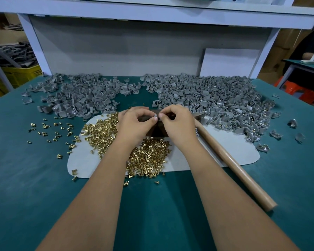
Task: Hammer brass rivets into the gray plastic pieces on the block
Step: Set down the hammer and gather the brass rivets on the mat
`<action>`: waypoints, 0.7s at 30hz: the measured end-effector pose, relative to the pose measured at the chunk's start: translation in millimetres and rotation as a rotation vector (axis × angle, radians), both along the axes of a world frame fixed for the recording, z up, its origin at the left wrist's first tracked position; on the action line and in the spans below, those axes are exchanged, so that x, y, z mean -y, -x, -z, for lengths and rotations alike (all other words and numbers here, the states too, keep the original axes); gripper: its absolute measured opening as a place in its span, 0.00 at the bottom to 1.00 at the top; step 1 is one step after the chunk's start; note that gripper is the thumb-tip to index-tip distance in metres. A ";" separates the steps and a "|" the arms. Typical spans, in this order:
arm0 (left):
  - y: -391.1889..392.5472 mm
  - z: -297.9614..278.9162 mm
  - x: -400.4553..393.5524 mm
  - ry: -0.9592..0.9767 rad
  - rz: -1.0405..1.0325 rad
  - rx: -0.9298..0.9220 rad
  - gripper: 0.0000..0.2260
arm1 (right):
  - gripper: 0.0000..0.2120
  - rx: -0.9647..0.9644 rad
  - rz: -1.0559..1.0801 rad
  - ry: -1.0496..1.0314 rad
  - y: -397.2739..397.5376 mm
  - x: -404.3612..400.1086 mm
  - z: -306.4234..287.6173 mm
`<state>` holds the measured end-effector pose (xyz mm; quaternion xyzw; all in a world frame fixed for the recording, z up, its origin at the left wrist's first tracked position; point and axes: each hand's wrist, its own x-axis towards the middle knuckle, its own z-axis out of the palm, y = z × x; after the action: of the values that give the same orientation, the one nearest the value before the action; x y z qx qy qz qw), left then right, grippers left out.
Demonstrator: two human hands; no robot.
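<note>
Ok so from my remote seat, both hands are bunched together over the dark block (pixel 157 132) in the middle of the green surface (pixel 25 178). The left hand (pixel 134 124) and right hand (pixel 176 124) have their fingers curled in, fingertips almost meeting, and they seem to be pinching one small gray plastic piece (pixel 154 115) between them right at the top of the block. I can't tell whether there's a rivet in that pinch, it's too tiny and mostly covered.

The brass rivets (pixel 147 160) sit in a heap on a pale mat (pixel 225 142) just under my wrists, with more heaped to the left of the block and a loose scatter further left on the green.

The gray plastic pieces are in two big piles along the back, a left pile (pixel 80 95) and a right pile (pixel 207 95), the right one spilling down beside the block.

The hammer (pixel 232 163) lies on the mat to the right, wooden handle pointing toward me, nobody gripping it; its head end is tucked behind the right hand.
</note>
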<state>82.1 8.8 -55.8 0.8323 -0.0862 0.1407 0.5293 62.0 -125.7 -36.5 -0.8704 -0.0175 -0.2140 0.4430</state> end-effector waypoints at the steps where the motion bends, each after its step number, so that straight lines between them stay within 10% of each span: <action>1: -0.2 -0.1 0.0 0.003 0.002 -0.003 0.07 | 0.09 -0.004 0.005 -0.001 -0.2 -0.6 -0.7; 21: 1.5 0.4 2.7 0.035 0.010 0.003 0.09 | 0.15 -0.056 0.094 0.111 -1.9 -5.2 -7.3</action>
<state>80.6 6.1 -56.2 0.8223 -0.0885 0.1408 0.5442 64.0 -120.4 -29.3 -0.8993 0.0240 -0.2087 0.3837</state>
